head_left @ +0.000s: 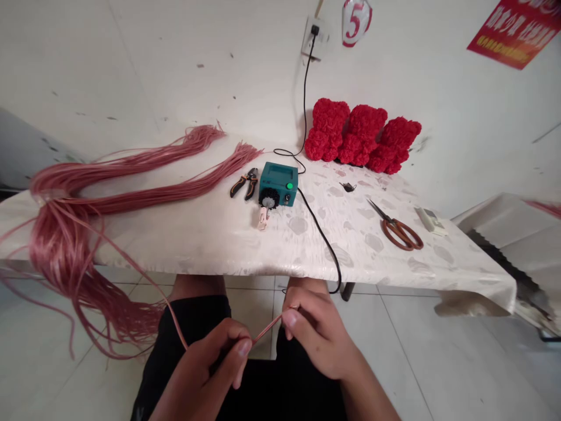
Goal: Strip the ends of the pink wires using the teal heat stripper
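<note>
Two bare hands meet above the seated person's lap, below the near edge of the table (350,257) with its pale, patterned plastic cover, and share a thin, glossy pink cord (268,328). The left hand (219,359) is closed to a pinch, thumb against curled fingers, with the cord between them. The right hand (313,330) pinches the cord near its end, fingers folded in. Between the two pinches the cord runs straight, rising toward the right hand; on the other side of the left hand it slants up to a thick bundle of long pink strands (61,240). That bundle lies over the table's left end, two arms of it stretched across the top, the rest hanging over the front edge.

Near the middle of the table stands a teal box-shaped machine with a green button (280,182), and just left of it lie black-and-orange pliers (245,183). A black cable (305,93) runs to the wall socket. Three red, ruffled bear-shaped figures (362,137) sit against the wall. To the right, scissors with brown handles (397,227) rest beside a small whitish device (432,222).
</note>
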Available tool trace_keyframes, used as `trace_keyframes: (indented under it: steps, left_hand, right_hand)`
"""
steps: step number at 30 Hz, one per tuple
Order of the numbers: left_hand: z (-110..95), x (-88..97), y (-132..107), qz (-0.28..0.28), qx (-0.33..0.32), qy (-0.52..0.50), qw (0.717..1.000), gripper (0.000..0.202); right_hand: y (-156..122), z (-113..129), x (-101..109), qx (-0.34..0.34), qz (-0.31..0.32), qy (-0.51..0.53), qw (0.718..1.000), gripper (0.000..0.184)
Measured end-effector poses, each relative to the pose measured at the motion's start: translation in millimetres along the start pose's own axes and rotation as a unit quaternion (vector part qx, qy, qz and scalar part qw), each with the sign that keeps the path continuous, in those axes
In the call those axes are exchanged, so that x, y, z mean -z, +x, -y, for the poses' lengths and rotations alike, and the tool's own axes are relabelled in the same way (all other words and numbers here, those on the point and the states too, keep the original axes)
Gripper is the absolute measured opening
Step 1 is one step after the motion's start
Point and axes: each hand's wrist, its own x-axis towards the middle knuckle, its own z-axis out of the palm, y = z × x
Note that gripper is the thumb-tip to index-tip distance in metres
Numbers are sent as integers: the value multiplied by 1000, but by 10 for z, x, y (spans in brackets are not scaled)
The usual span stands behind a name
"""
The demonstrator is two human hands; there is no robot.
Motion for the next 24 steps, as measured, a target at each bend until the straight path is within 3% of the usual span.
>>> trace_keyframes:
  steps: [3,11,14,17,24]
  left_hand:
    - [14,41,9,23,14,6,1000,37]
    - [-166,106,-21,37,68,9,997,32]
    - [-234,94,-18,102,62,20,993,27]
    - [-242,101,-9,180,39,26,982,35]
    - [-187,157,-14,248,3,63,967,41]
  right_hand:
    - [-48,-47,66,-5,-29,-12,1000,17]
    - [-27,98,159,43,72,-86,993,16]
    - [-50,143,95,61,139,-93,984,19]
    - [-70,170,84,51,190,-100,975,21]
    - [-103,168,161,19,292,-106,950,20]
